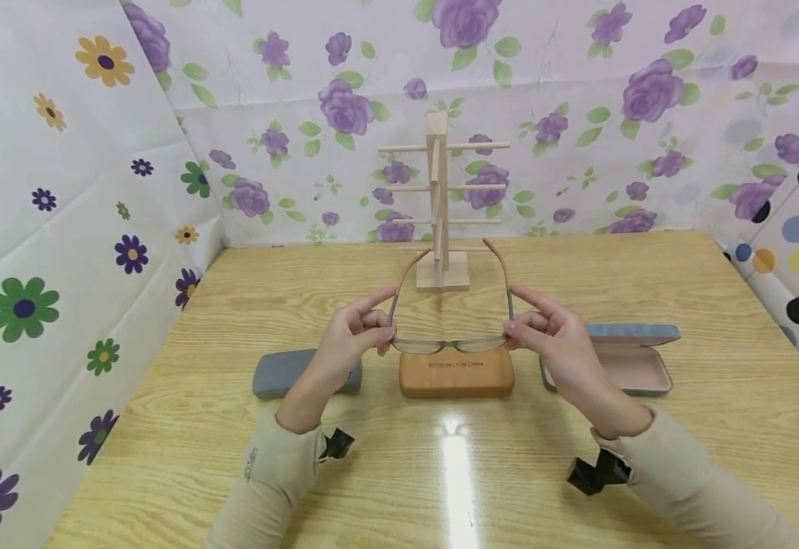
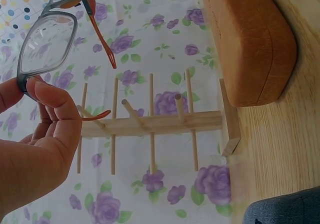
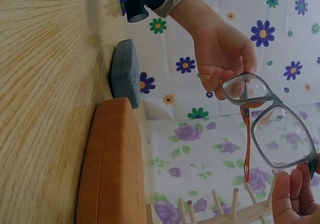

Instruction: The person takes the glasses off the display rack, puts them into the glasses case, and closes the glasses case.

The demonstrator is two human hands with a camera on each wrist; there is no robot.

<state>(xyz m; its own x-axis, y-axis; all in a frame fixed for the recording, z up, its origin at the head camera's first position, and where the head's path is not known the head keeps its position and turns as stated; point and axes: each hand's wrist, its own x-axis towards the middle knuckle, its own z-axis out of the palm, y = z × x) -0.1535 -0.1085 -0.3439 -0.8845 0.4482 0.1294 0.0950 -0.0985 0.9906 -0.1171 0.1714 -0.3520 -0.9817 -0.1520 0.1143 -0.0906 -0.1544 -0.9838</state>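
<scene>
Both hands hold a pair of eyeglasses (image 1: 446, 345) with a grey frame and orange temple tips, raised above the table. My left hand (image 1: 346, 347) pinches the left temple near its hinge, and my right hand (image 1: 556, 343) pinches the right one. Both temples are unfolded and point away toward a wooden peg stand (image 1: 438, 198). In the left wrist view the clear lens (image 2: 48, 41) shows beside the left thumb. A brown glasses case (image 1: 457, 377), shut and printed with lettering, lies just below the eyeglasses.
On the left lies a closed grey-blue case (image 1: 283, 374), partly behind the left hand. An open blue case (image 1: 636, 366) with a pale lining sits at the right, partly covered by the right hand. Flowered cloth (image 1: 269, 191) hangs behind the wooden table (image 1: 386, 488).
</scene>
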